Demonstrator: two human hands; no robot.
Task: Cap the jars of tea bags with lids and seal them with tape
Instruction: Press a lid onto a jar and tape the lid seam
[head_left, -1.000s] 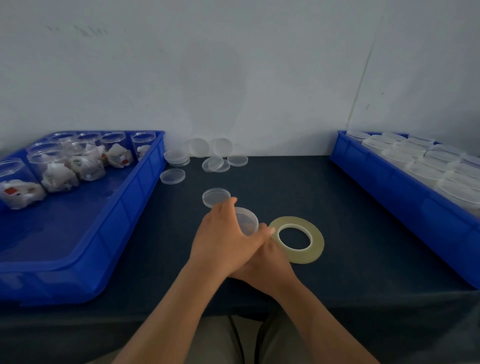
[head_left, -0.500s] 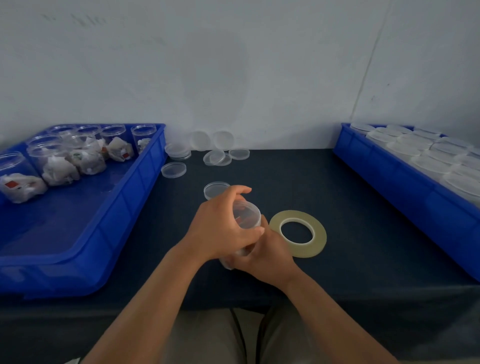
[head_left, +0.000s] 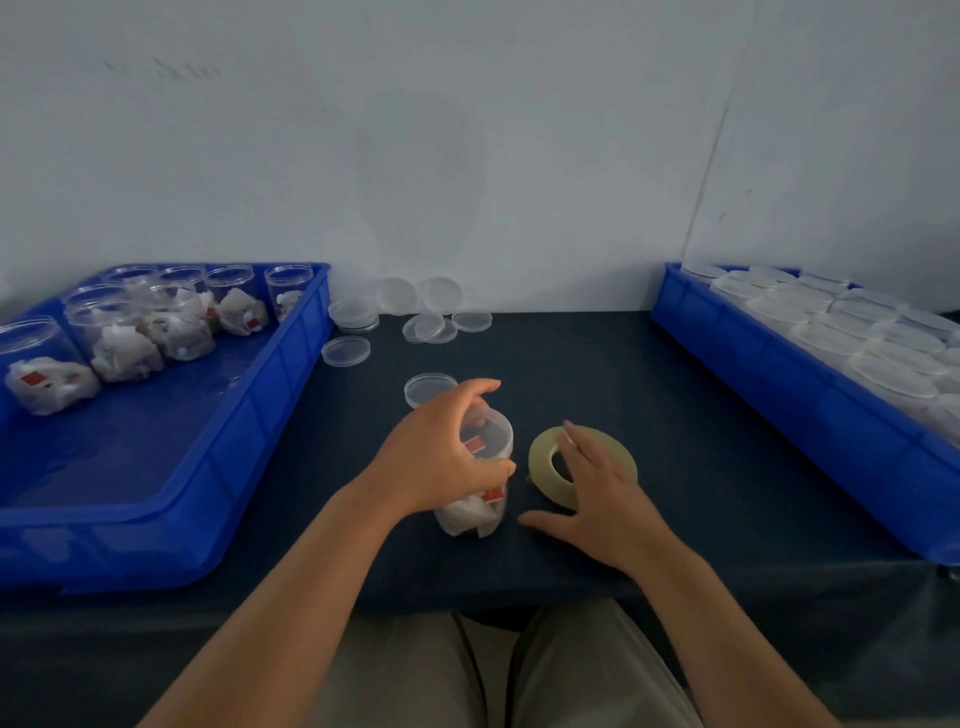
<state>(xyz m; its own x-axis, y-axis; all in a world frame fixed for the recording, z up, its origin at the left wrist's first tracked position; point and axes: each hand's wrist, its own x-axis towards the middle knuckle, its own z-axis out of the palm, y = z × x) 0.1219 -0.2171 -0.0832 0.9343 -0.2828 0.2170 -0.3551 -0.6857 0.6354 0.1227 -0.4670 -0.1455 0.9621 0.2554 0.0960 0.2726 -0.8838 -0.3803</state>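
The jar (head_left: 475, 512) of tea bags stands near the middle of the dark desk (head_left: 675, 441), its long axis roughly upright and its top end facing up, with the left hand (head_left: 441, 457) curled round its upper half. Just beside it the right hand (head_left: 597, 499) lies flat with straight fingers over the tape roll (head_left: 540, 460). A loose lid (head_left: 430, 388) lies just behind, with a blue tray (head_left: 260, 426) of uncapped jars (head_left: 124, 338) to the left and another blue tray (head_left: 779, 395) to the right.
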